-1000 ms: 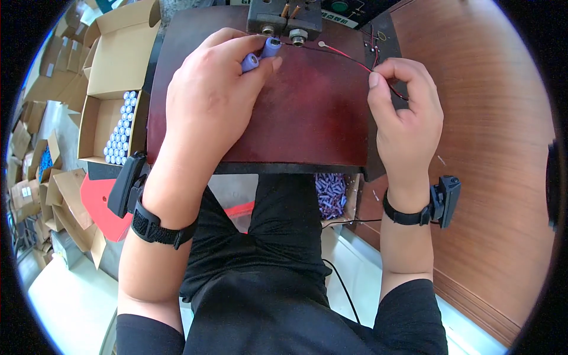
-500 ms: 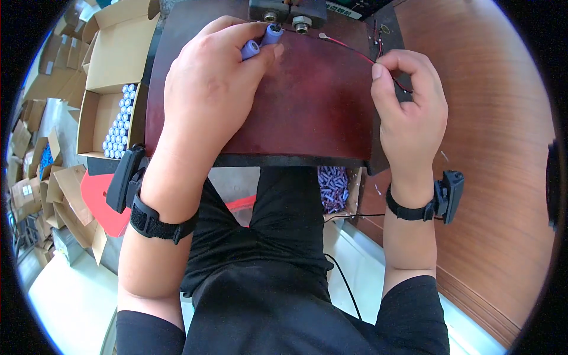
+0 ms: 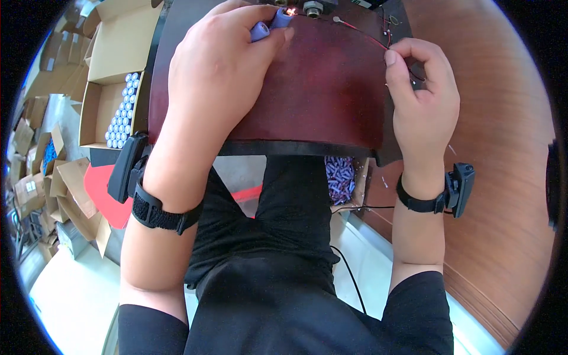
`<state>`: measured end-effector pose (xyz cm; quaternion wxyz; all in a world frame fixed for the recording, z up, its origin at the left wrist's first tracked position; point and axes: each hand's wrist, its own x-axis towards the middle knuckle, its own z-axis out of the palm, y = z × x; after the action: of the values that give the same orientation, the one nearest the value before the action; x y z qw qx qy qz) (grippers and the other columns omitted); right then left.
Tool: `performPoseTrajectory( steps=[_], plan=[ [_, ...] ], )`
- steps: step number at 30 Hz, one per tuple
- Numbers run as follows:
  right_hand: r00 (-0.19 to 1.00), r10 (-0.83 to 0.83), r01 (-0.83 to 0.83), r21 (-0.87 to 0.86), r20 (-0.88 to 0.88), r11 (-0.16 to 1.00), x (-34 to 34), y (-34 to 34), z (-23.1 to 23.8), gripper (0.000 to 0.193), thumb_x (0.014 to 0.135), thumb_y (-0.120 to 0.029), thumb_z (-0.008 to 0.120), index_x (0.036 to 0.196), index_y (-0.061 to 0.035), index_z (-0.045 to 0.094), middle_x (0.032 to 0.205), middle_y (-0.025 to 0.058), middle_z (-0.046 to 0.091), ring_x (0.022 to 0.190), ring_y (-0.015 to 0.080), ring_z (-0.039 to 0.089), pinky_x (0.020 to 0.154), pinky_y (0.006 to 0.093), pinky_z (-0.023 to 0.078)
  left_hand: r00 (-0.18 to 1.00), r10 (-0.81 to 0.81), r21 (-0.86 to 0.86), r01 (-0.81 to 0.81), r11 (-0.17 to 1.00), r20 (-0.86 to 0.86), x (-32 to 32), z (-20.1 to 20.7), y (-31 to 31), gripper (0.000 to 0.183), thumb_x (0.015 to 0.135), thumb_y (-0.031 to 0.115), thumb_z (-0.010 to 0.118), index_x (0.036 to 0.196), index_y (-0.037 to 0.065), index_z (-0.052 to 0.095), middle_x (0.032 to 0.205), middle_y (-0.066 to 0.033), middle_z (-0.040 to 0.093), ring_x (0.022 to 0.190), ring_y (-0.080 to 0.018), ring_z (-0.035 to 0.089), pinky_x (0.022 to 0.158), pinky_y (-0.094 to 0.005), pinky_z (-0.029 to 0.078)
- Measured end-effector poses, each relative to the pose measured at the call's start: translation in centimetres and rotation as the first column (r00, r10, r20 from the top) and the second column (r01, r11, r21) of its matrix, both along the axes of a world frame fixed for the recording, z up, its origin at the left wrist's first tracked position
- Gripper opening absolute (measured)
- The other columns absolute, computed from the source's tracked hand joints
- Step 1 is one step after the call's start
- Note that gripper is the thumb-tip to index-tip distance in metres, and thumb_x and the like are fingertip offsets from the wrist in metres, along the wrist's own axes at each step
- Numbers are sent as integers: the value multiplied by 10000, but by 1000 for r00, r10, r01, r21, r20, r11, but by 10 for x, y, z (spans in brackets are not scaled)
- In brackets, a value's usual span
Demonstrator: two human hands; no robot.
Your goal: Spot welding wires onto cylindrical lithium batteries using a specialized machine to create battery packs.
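Note:
Two purple cylindrical battery cells are held between the thumb and fingers of my left hand (image 3: pixel 219 71). One battery cell (image 3: pixel 280 21) reaches up to the dark machine head at the top edge, and a bright spark (image 3: pixel 290 12) glows at its end. The other battery cell (image 3: pixel 259 32) lies beside it, closer to my palm. My right hand (image 3: pixel 426 89) is closed in a pinch on a thin red and black wire lead (image 3: pixel 368 38). A small round metal tab (image 3: pixel 336 19) sits on that lead's left end, near the machine's metal nut (image 3: pixel 312 8).
The dark red work board (image 3: pixel 319 100) lies under both hands. To its left is an open cardboard box (image 3: pixel 93 121) with rows of cells (image 3: pixel 121 118). Below the board's edge, a box holds many loose purple cells (image 3: pixel 339 180). A wood-grain surface (image 3: pixel 497 148) lies right.
A bright spark has appeared at the end of the upper cell. The whole view has shifted slightly, and both hands keep their grips.

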<state>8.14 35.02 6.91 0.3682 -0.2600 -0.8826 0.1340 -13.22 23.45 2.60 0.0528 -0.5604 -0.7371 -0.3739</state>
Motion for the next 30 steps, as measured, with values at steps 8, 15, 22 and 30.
performPoseTrajectory(
  steps=[8,15,22,30],
  plan=[
    [998,-7,0,-107,-58,994,5,-1,-12,117,968,-97,691,1038,-8,659,1016,34,667,916,121,615,857,269,497,966,84,-146,-49,988,245,11,16,-3,353,893,387,710,1112,115,759,977,-174,736,932,-392,695,815,-455,551],
    [975,122,-119,24,-185,993,-2,3,-23,73,913,-94,703,963,-59,663,1000,92,683,969,284,637,917,381,472,827,-19,-107,96,990,562,20,23,-19,357,917,193,751,1243,60,692,986,-61,752,886,-126,682,819,-294,525],
    [966,169,-185,-66,-198,980,-5,-1,-22,72,899,-69,707,944,-43,656,980,100,673,922,270,640,868,356,494,754,-198,67,201,977,626,7,22,-28,232,969,214,689,1156,77,705,888,-36,696,823,-122,640,757,-268,526],
    [954,140,-180,-133,-264,975,-2,-3,-25,57,914,-56,686,950,-27,652,978,102,674,903,243,652,820,330,514,676,-198,95,188,978,709,14,19,-25,371,913,-1,715,1274,27,639,1141,-48,684,1066,-116,630,915,-253,486]
  ],
)
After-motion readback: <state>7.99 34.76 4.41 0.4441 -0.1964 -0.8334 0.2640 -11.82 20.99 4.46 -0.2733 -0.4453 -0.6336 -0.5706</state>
